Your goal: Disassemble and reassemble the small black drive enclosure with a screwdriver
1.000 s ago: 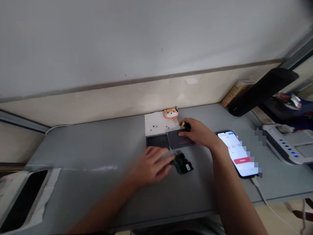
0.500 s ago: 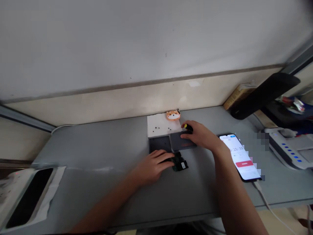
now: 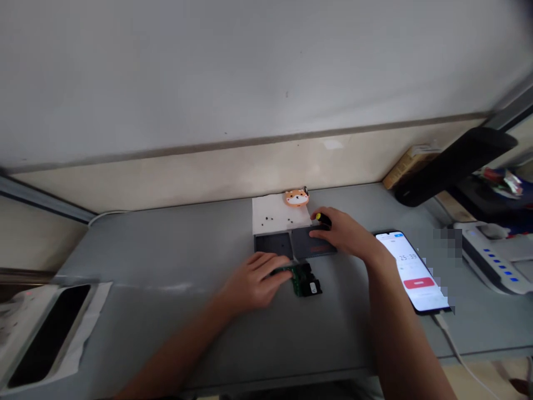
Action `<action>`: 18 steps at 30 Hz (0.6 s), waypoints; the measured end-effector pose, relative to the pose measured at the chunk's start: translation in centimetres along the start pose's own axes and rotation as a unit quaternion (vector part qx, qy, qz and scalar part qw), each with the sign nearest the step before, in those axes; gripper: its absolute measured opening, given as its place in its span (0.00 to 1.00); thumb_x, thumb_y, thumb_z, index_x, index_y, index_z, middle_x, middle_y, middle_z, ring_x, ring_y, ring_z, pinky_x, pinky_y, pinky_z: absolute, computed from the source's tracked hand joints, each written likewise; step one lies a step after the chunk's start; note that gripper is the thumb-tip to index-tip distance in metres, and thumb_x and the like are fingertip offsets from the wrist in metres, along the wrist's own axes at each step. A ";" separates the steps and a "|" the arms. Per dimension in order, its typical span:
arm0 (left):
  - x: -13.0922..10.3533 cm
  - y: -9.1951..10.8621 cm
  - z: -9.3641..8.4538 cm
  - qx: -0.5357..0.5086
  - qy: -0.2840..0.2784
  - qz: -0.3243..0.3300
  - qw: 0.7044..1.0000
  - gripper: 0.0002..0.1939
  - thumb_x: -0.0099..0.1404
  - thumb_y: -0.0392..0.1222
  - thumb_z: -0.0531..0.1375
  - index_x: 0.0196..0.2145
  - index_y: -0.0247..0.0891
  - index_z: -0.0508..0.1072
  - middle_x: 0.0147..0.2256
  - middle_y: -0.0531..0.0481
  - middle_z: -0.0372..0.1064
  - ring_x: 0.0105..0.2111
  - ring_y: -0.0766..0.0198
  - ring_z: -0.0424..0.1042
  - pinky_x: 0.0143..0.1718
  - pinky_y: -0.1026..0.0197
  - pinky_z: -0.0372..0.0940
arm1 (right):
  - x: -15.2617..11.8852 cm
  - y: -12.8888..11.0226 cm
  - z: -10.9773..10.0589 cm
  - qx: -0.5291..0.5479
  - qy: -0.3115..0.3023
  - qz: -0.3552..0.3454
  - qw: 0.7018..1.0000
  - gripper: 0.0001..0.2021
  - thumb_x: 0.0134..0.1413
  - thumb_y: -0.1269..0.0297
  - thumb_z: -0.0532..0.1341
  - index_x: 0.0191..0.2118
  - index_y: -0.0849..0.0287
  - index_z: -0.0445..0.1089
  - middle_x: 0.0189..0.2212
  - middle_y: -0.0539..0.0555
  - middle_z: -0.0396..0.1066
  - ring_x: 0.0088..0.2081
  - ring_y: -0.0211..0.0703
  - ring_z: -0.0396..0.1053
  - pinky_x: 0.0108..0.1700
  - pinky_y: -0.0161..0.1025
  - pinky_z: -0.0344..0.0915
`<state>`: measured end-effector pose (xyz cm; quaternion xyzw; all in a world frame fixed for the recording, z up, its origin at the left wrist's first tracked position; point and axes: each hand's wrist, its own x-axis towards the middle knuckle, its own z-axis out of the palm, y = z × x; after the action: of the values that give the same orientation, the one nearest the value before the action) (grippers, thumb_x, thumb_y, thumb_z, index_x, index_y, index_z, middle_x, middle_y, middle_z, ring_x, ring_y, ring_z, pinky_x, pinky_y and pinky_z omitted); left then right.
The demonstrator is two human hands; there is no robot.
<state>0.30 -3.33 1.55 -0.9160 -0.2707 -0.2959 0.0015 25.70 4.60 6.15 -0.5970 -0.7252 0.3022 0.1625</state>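
A green circuit board with a black part lies on the grey table, its left end between the fingers and thumb of my left hand. Just behind that hand sits an open dark grey case half. A second dark grey panel lies beside it on the right. My right hand rests at this panel's right side, closed around a yellow-and-black screwdriver handle. Several tiny dark screws are on a white paper, with an orange dog-face case at its back right corner.
A lit phone with a white cable lies right of my right forearm. Farther right are a white power strip, a black cylinder and a book. Another dark phone lies at the far left.
My left hand has shifted slightly left, and more of the green board shows beside its fingers. My right hand keeps its hold on the screwdriver. The view has moved a little.
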 end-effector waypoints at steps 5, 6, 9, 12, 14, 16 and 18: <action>-0.4 -2.7 -1.0 0.057 0.118 -0.229 0.965 0.14 0.74 0.31 0.51 0.44 0.41 0.76 0.32 0.51 0.71 0.31 0.64 0.72 0.37 0.62 0.70 | 0.0 0.4 0.3 0.003 0.009 -0.016 1.000 0.07 0.55 0.69 0.67 0.41 0.57 0.74 0.38 0.56 0.75 0.36 0.45 0.72 0.39 0.40 0.69; -0.5 -3.3 -1.0 0.053 0.123 -0.265 0.955 0.14 0.74 0.33 0.50 0.44 0.40 0.75 0.31 0.51 0.71 0.30 0.64 0.72 0.36 0.62 0.69 | -0.1 0.5 0.3 0.003 0.011 -0.022 1.000 0.06 0.55 0.68 0.67 0.41 0.56 0.75 0.37 0.56 0.75 0.35 0.45 0.72 0.38 0.41 0.69; -0.9 -4.8 -1.1 0.036 0.098 -0.313 0.944 0.12 0.74 0.38 0.50 0.44 0.39 0.73 0.33 0.49 0.74 0.27 0.64 0.72 0.33 0.63 0.69 | -0.1 0.7 0.5 0.002 0.013 -0.024 1.000 0.07 0.55 0.68 0.67 0.41 0.56 0.75 0.38 0.56 0.75 0.34 0.45 0.71 0.37 0.41 0.68; -1.1 -5.2 -1.0 0.023 0.020 -0.330 0.944 0.12 0.74 0.43 0.50 0.42 0.39 0.72 0.30 0.49 0.75 0.28 0.61 0.73 0.34 0.60 0.69 | -0.1 0.4 0.4 -0.009 0.016 -0.022 1.000 0.09 0.55 0.69 0.67 0.43 0.57 0.75 0.38 0.56 0.75 0.36 0.46 0.71 0.39 0.41 0.69; -1.1 -5.0 -0.9 0.018 -0.024 -0.331 0.943 0.12 0.74 0.45 0.50 0.41 0.40 0.72 0.30 0.48 0.75 0.30 0.58 0.75 0.36 0.58 0.70 | 0.0 0.2 0.3 -0.018 0.017 -0.022 0.999 0.10 0.54 0.70 0.68 0.43 0.57 0.75 0.38 0.56 0.75 0.38 0.46 0.72 0.42 0.41 0.68; -1.0 -4.7 -0.8 0.015 -0.049 -0.334 0.941 0.12 0.74 0.46 0.51 0.40 0.40 0.71 0.31 0.48 0.75 0.32 0.57 0.76 0.39 0.56 0.70 | 0.1 0.1 0.3 -0.023 0.013 -0.016 1.000 0.10 0.54 0.70 0.68 0.43 0.58 0.75 0.37 0.56 0.75 0.39 0.46 0.72 0.43 0.42 0.68; -0.9 -4.6 -0.7 0.014 -0.059 -0.336 0.940 0.11 0.73 0.46 0.52 0.42 0.40 0.71 0.31 0.48 0.75 0.32 0.56 0.76 0.40 0.55 0.71 | 0.2 0.0 0.2 -0.025 0.008 -0.009 1.000 0.09 0.55 0.69 0.68 0.43 0.58 0.74 0.37 0.55 0.75 0.39 0.47 0.72 0.44 0.42 0.68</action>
<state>-2.97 0.03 0.86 -0.7876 -0.5664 -0.2206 -0.1015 25.52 4.76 5.94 -0.5967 -0.7366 0.2774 0.1560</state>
